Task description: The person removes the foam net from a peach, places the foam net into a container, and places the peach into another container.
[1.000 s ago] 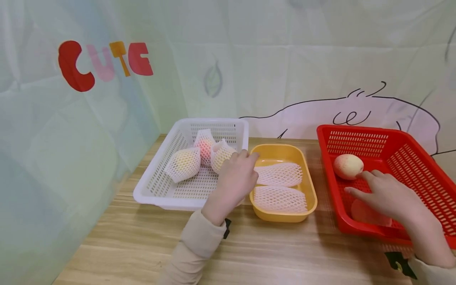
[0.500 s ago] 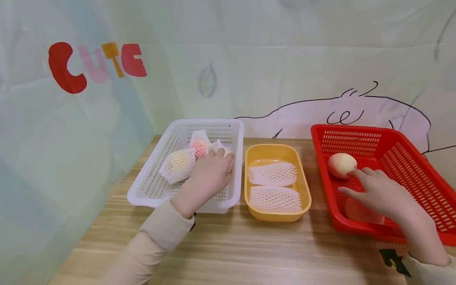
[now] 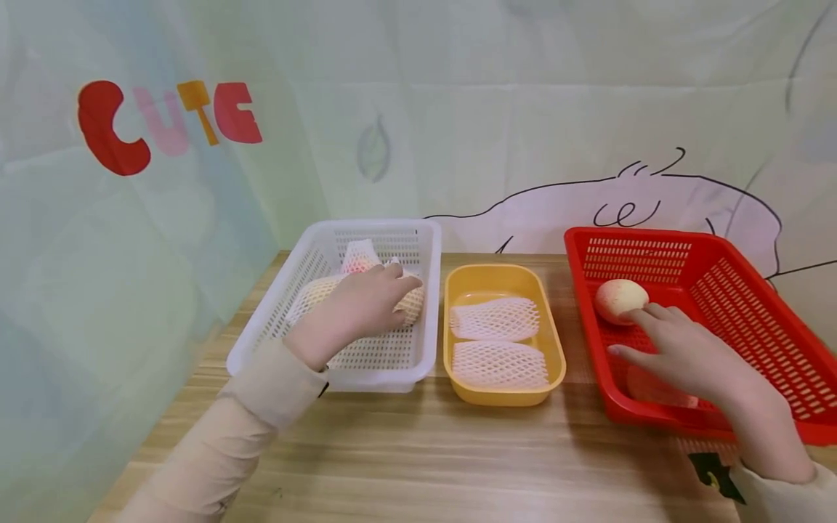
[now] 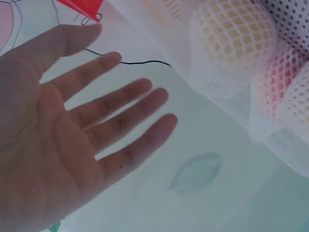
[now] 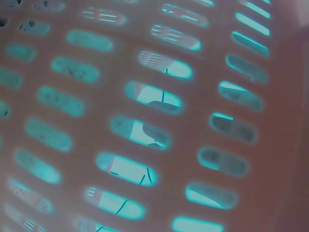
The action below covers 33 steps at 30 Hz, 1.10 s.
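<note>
My left hand (image 3: pixel 360 305) hovers over the white basket (image 3: pixel 429 312), beside a yellowish fruit in a white foam net (image 3: pixel 412 301). In the left wrist view its fingers are spread and hold nothing, apart from the netted fruit (image 4: pixel 234 31). A second netted fruit (image 3: pixel 312 293) is partly behind that hand, and a netted reddish fruit (image 3: pixel 361 256) lies farther back. Over the red basket (image 3: pixel 591 356), my right hand (image 3: pixel 696 356) has relaxed fingers, their tips near a pale, pink-speckled fruit (image 3: pixel 620 299). Below its thumb lies a pink item (image 3: pixel 657 386), partly hidden.
Between the baskets stands a yellow tray (image 3: pixel 451 272) holding two foam net sleeves (image 3: pixel 500 363). All three containers are on a wooden table (image 3: pixel 445 465). A printed cloth (image 3: pixel 458 131) hangs behind. The slotted red basket wall (image 5: pixel 120 48) fills the right wrist view.
My left hand has moved left from beside the yellow tray to over the white basket. The right hand stays over the red basket. The head view has shifted slightly.
</note>
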### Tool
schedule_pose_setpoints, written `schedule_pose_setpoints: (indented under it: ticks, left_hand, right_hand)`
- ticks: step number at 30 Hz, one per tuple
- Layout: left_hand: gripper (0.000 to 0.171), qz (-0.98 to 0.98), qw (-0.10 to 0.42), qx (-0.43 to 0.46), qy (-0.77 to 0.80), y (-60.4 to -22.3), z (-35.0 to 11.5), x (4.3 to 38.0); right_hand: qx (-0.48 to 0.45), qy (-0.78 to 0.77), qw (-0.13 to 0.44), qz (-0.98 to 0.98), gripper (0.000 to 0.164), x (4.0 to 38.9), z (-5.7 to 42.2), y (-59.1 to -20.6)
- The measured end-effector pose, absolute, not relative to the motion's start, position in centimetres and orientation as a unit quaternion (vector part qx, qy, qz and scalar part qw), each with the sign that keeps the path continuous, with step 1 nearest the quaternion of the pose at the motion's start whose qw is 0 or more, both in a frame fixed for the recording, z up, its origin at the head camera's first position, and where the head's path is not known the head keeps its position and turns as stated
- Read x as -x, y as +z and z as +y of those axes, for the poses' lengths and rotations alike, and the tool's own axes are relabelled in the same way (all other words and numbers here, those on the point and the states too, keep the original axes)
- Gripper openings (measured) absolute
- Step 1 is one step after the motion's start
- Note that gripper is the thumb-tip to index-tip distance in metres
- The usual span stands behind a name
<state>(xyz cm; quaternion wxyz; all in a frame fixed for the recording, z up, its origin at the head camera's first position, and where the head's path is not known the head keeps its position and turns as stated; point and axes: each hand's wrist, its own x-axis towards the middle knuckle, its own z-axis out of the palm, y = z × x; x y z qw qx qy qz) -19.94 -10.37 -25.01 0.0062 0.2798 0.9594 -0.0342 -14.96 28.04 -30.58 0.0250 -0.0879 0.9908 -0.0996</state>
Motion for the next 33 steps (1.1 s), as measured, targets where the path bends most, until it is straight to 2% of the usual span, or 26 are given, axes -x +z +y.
schedule_pose_setpoints:
  ticks: [5, 13, 21, 33]
  left_hand:
    - [0.053, 0.955, 0.044, -0.291, -0.037, -25.3, -10.5, 21.8]
    - [0.063, 0.957, 0.058, -0.283, -0.039, -25.8, -11.2, 24.7]
    - [0.069, 0.959, 0.103, -0.263, 0.016, -26.6, -11.8, 26.8]
    - [0.081, 0.962, 0.073, -0.264, -0.004, -29.0, -11.8, 28.8]
  right_hand:
    - [0.089, -0.106, 0.035, 0.99, 0.079, 14.9, 27.9, -30.6]
    - [0.096, -0.112, 0.042, 0.988, 0.081, 14.8, 27.7, -30.4]
    - [0.088, -0.119, 0.052, 0.988, 0.086, 14.8, 27.5, -30.4]
    - [0.09, -0.127, 0.054, 0.986, 0.082, 14.6, 27.7, -30.4]
